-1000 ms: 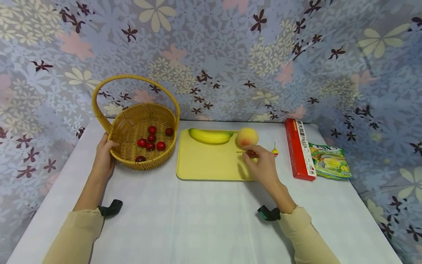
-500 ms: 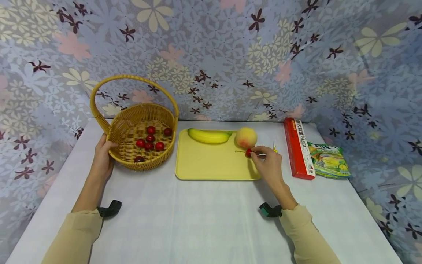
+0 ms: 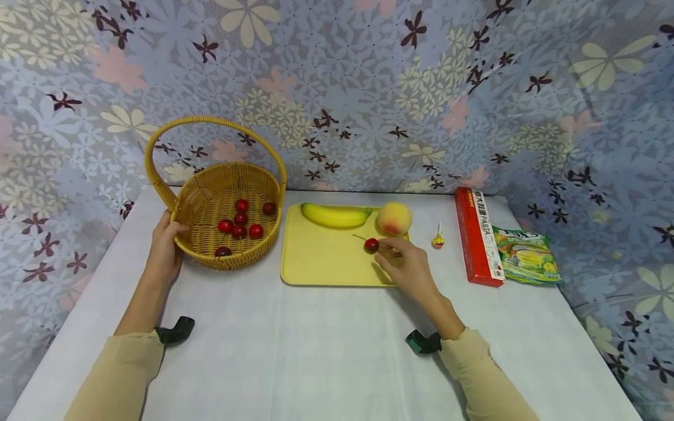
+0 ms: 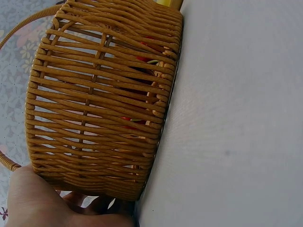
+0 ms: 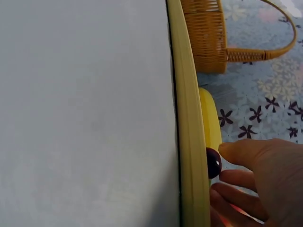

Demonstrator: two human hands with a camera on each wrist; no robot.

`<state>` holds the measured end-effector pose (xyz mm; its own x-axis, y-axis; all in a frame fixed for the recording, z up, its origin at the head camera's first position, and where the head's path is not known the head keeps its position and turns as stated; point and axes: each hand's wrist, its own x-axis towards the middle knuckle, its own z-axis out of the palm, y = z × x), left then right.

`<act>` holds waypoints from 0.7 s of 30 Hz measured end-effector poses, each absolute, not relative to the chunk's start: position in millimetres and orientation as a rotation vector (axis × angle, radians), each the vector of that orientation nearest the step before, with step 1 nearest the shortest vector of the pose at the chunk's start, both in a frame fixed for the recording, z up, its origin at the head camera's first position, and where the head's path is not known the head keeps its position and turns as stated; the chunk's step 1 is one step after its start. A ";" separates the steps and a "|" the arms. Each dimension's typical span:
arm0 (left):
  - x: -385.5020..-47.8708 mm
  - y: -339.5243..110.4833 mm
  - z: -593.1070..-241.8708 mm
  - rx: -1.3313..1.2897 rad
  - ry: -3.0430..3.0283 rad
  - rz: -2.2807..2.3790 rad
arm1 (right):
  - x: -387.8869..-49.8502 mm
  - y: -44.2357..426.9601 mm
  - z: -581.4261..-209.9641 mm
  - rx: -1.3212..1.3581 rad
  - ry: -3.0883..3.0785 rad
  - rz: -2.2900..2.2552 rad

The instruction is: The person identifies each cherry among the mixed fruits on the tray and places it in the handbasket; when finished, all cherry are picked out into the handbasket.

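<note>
My left hand (image 3: 164, 245) grips the rim of a yellow wicker basket (image 3: 202, 248) with a tall handle, thumb over the edge; in the left wrist view the fingers reach under its side. Several red cherries (image 3: 255, 231) lie inside. My right hand (image 3: 408, 266) hovers over the right part of a yellow tray (image 3: 326, 263), thumb and fingers apart. Just at its fingertips is a dark red cherry (image 3: 371, 245), wholly visible, its stem pointing left. The right wrist view shows this cherry (image 5: 214, 163) beside the thumb tip, partly behind the tray rim.
A banana (image 3: 337, 217) and a peach (image 3: 395, 218) lie along the tray's back edge. Right of the tray are a wrapped lollipop (image 3: 438, 240), a red pasta box (image 3: 476, 240) and a green snack packet (image 3: 526, 257). Patterned cloth (image 3: 337, 88) hangs behind the table.
My right hand has carried the cherry left across the tray and loosened its fingers from it. The lollipop now shows fully. My left hand stays on the basket.
</note>
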<state>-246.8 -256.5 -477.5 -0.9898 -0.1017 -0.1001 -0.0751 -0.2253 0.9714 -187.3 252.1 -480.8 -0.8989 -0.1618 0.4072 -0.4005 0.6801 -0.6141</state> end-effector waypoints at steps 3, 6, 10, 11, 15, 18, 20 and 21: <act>-247.1 -256.3 -476.9 0.238 -1.948 -2.433 | -187.3 249.9 -479.5 0.481 -2.648 1.052; -247.3 -256.4 -476.8 0.242 -1.947 -2.442 | -187.8 248.6 -479.4 0.521 -2.716 1.051; -247.1 -257.3 -476.5 0.238 -1.925 -2.450 | -190.6 242.0 -478.7 0.570 -2.749 1.052; -247.1 -257.1 -476.7 0.242 -1.920 -2.447 | -191.7 239.7 -478.2 0.582 -2.747 1.044; -247.4 -256.5 -477.5 0.237 -1.907 -2.446 | -197.6 228.9 -475.8 0.621 -2.728 1.007; -248.1 -256.6 -478.4 0.234 -1.921 -2.439 | -202.9 220.1 -475.0 0.630 -2.728 1.023; -248.4 -256.5 -478.2 0.234 -1.942 -2.431 | -206.1 214.1 -474.6 0.625 -2.741 1.071; -248.5 -256.3 -477.9 0.235 -1.948 -2.429 | -207.4 211.0 -474.0 0.622 -2.750 1.092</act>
<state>-248.5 -256.3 -477.9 -0.9885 -0.1091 -0.1046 -0.0784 -0.2215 0.9720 -207.4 211.0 -474.0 -0.9089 -0.3302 0.2548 -0.4150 0.6557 -0.6307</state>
